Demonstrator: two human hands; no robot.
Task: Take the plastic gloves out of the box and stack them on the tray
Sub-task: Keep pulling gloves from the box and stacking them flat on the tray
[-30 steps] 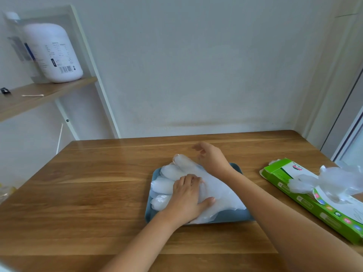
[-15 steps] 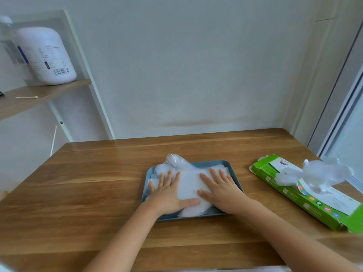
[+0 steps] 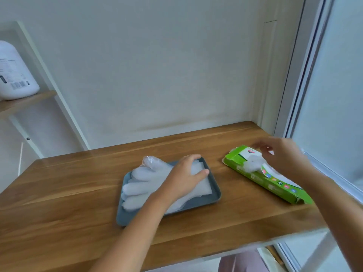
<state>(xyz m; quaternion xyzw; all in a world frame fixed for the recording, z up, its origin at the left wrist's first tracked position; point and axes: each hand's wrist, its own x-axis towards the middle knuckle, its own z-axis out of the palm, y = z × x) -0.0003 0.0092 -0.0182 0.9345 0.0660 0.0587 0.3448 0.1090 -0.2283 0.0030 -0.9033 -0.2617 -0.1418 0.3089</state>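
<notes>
A pile of clear plastic gloves (image 3: pixel 141 179) lies on the blue-grey tray (image 3: pixel 215 195) at the middle of the wooden table (image 3: pixel 59 203), finger ends pointing left. My left hand (image 3: pixel 184 177) rests flat on the right part of the pile, fingers straight. The green glove box (image 3: pixel 275 183) lies to the right of the tray, and a crumpled glove (image 3: pixel 252 163) sticks out of its top opening. My right hand (image 3: pixel 280 156) hovers over that glove, blurred, with loosely bent fingers that hold nothing I can see.
The table's right end stops near a window frame (image 3: pixel 302 95), and its front edge is close to me. At the far left a white jug (image 3: pixel 15 75) stands on a wooden shelf (image 3: pixel 29 101). A plain wall runs behind the table.
My right hand left the glove pile and moved right, over the box. My left hand slid to the right part of the pile. The camera turned to the right.
</notes>
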